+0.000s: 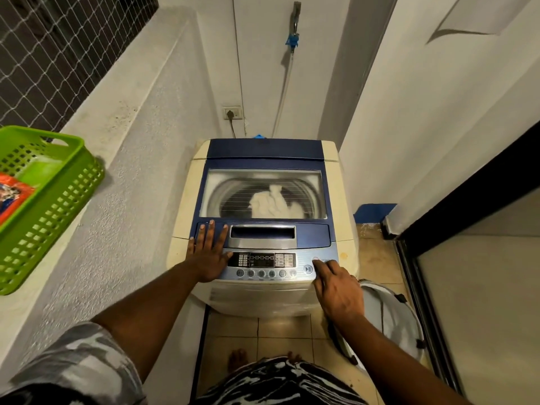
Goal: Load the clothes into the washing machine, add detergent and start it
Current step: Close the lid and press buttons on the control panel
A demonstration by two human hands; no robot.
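View from a head-worn camera looking down at a cream-coloured top-loading washing machine (340, 200) in a narrow tiled corner. Its dark blue lid with a clear window (263, 152) is closed. Through the window, a bundle of white clothes (271, 206) lies in the steel drum, so loading looks done.

The step in hand appears to be starting the machine. The person's left hand (209, 258) lies flat on the lid's front left corner, fingers straight and spread, its grip open and holding nothing. The right hand (339, 290) reaches to the right end of the blue control panel (263, 260). Its index fingertip touches the round red-ringed power button (315, 259), and its grip is empty too.

The round play-pause button (307, 269) sits just left of that fingertip. Pressing it is probably the next move, and it calls only for a short shift of the finger.

Left of the machine, on a ledge, a green plastic basket (58, 200) holds an orange packet (11, 194), possibly detergent. Whether detergent has gone in cannot be told. A white hamper (391, 317) stands on the floor to the machine's right.
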